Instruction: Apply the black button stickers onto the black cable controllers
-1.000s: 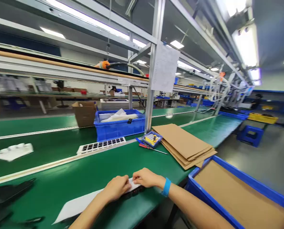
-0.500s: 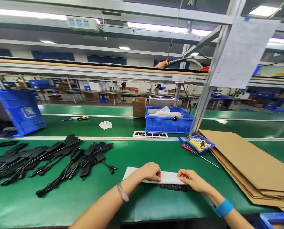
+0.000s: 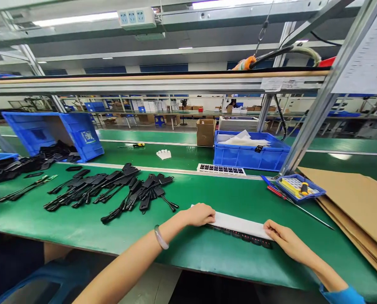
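Observation:
A long white strip (image 3: 239, 223) lies slantwise over the green worktop, with a row of small black pieces (image 3: 243, 237) with red marks showing along its near edge. My left hand (image 3: 201, 214) has its fingers curled closed on the strip's left part. At the right end, my right hand (image 3: 280, 237) pinches the strip between thumb and fingers. Whether the black pieces are fixed to the strip, I cannot tell.
Black cabled devices (image 3: 144, 194) lie piled at left, before a tipped blue crate (image 3: 83, 137). A white strip of black pieces (image 3: 221, 169) lies by a blue bin (image 3: 251, 156). Right are a small tool tray (image 3: 318, 192), a long screwdriver (image 3: 302, 210) and cardboard sheets (image 3: 359, 198).
The view has swung to the right and down, showing more of the left side. My hands are farther apart along the white strip, and more of the row of black pieces shows.

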Motion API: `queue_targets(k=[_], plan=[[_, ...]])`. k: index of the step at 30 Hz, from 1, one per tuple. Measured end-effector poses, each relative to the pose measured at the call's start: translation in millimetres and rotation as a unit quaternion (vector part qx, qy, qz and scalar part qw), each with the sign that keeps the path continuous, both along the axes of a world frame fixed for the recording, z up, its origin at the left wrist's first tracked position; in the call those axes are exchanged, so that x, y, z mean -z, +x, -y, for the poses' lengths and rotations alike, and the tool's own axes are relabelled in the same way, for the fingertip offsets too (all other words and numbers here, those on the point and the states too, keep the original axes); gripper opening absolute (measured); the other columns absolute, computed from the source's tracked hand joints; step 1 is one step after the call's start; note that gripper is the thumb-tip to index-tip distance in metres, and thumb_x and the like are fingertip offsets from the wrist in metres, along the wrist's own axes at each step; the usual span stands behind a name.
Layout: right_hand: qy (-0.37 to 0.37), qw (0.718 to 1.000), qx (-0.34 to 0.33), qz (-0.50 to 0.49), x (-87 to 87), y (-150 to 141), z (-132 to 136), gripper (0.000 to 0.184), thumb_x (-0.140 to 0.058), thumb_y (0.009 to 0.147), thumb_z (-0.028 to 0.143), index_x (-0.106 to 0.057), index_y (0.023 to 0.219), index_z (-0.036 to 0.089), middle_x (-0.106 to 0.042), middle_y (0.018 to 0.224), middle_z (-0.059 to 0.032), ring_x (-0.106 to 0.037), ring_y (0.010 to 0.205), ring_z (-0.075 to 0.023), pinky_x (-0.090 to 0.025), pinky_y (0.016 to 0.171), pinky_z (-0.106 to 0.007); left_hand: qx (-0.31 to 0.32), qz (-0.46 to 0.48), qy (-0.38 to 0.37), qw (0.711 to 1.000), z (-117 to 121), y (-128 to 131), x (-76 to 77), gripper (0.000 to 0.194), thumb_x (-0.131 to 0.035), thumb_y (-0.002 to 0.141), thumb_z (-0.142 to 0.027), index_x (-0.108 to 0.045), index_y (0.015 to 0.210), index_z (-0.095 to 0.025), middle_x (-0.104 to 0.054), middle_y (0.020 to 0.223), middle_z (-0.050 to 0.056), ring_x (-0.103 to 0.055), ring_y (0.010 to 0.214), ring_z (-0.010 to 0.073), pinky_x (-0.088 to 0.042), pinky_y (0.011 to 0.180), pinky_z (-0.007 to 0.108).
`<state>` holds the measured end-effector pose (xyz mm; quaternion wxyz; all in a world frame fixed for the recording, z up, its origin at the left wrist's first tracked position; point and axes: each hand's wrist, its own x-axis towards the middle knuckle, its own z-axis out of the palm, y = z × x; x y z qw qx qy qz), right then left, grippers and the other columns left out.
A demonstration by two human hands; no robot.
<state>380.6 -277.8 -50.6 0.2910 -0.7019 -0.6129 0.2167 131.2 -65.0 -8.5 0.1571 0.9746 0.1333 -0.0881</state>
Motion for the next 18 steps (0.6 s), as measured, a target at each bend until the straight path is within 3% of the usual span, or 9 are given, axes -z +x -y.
queue_targets(k=[5, 8, 12, 15, 18], plan=[[-0.027, 0.999, 0.017, 0.018, 1.7, 3.3, 2.4, 0.032, -0.041, 0.083, 0.052, -0.053, 0.083, 0.023, -0.051, 0.065, -0.0001, -0.044, 0.057, -0.0175, -0.036, 0.055, -0.026, -0.065, 0.0, 0.022, 0.998, 4.9, 13.3, 16.8, 0.018, -0.05, 0.087, -0.029, -0.061, 0.09, -0.015, -0.065, 0.092, 0.014, -0.06, 0.094, 0.0316, -0.044, 0.081, 0.044], [-0.02, 0.999, 0.042, 0.023, 7.8, 8.9, 5.8, 0.034, -0.043, 0.081, 0.055, -0.056, 0.08, 0.024, -0.055, 0.068, -0.0017, -0.047, 0.06, -0.0192, -0.038, 0.056, -0.027, -0.068, 0.017, -0.022, 0.997, -7.0, 13.2, 16.3, 0.018, -0.058, 0.083, -0.034, -0.062, 0.083, -0.017, -0.065, 0.086, 0.011, -0.06, 0.092, 0.03, -0.044, 0.081, 0.041], [0.002, 0.998, 0.046, -0.032, 21.2, 31.4, 2.4, 0.039, -0.049, 0.076, 0.062, -0.057, 0.072, 0.024, -0.057, 0.07, -0.0037, -0.052, 0.066, -0.0223, -0.043, 0.06, -0.03, -0.052, 0.068, -0.126, 0.988, -41.3, -18.2, 2.3, 0.03, -0.074, 0.067, -0.043, -0.064, 0.083, -0.019, -0.066, 0.089, 0.005, -0.061, 0.09, 0.0237, -0.045, 0.079, 0.031], [0.011, 0.986, 0.094, -0.14, 21.1, 56.8, -20.1, 0.044, -0.057, 0.068, 0.068, -0.057, 0.077, 0.025, -0.053, 0.065, -0.0034, -0.051, 0.058, -0.021, -0.043, 0.051, -0.03, -0.086, 0.141, -0.202, 0.965, -66.5, -42.9, -3.7, 0.056, -0.082, 0.055, -0.038, -0.06, 0.103, -0.022, -0.064, 0.104, 0.003, -0.059, 0.097, 0.021, -0.045, 0.083, 0.028], [0.032, 0.96, 0.155, -0.23, -0.1, 64.1, -53.8, 0.054, -0.062, 0.063, 0.069, -0.054, 0.094, 0.026, -0.051, 0.062, -0.0006, -0.049, 0.053, -0.017, -0.039, 0.044, -0.025, -0.162, 0.243, -0.264, 0.919, -82.2, -47.4, 3.0, 0.056, -0.072, 0.067, -0.034, -0.048, 0.115, -0.017, -0.065, 0.099, 0.006, -0.062, 0.091, 0.0184, -0.048, 0.08, 0.028]])
